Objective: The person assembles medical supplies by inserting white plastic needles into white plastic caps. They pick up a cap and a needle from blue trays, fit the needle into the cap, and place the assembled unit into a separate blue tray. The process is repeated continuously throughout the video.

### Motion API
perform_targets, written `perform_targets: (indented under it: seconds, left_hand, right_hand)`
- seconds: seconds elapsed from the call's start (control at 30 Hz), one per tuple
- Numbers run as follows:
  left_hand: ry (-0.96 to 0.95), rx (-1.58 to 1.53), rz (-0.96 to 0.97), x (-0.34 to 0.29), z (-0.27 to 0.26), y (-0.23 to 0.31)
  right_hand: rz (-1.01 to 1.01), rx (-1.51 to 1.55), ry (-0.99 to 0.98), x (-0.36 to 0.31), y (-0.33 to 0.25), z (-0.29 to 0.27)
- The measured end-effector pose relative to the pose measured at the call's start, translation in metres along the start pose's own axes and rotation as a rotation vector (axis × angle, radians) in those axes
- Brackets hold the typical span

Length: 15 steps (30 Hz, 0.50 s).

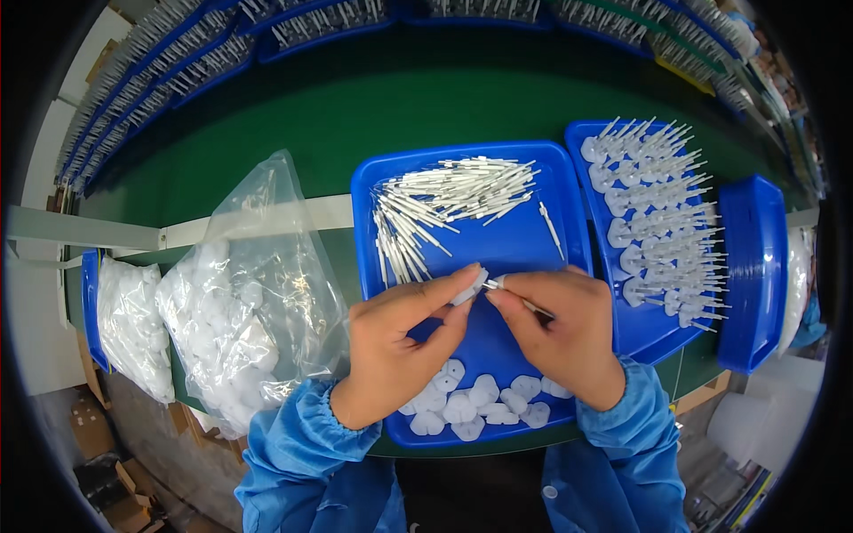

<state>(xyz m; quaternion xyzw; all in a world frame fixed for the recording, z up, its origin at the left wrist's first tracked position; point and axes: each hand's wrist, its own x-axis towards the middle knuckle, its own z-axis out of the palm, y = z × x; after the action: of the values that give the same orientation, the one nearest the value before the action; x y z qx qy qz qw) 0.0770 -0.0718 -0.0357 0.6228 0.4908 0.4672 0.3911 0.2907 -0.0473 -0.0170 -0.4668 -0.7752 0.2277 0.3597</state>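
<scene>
Nearest, two blue sleeves [306, 457] are reaching in from the lower edge. Just beyond them, loose white lobed pieces [460, 409] are lying heaped along the near end of a blue tray [502, 355]. Above that tray, both hands are working close together. The left hand [400, 329] is pinching one white piece [469, 289] between thumb and fingertips; the right hand [569, 324] is closing thumb and forefinger around a thin white stick [539, 310]. The stick's tip is pointing at the piece; whether it is entering, I cannot tell.

To the left, a clear bag [227, 320] is bulging with white pieces, and another filled bag [133, 324] is lying beside it. At the tray's far end, many white sticks [466, 191] are lying piled, with one stick [552, 231] resting apart. To the right, a second blue tray [644, 333] is holding rows of pieces with sticks [657, 218]. Farther off, the green surface [426, 89] is stretching toward blue trays of sticks [329, 28].
</scene>
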Motion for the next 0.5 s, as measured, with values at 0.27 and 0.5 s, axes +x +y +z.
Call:
perform_targets:
  seconds: [0.27, 0.5]
  left_hand:
    - [0.042, 0.165, 0.118, 0.001, 0.003, -0.001]
    - [0.026, 0.098, 0.067, -0.002, 0.002, -0.002]
  right_hand:
    - [-0.266, -0.427, 0.119, -0.002, -0.008, 0.007]
    - [-0.238, -0.289, 0.104, 0.002, -0.004, 0.005]
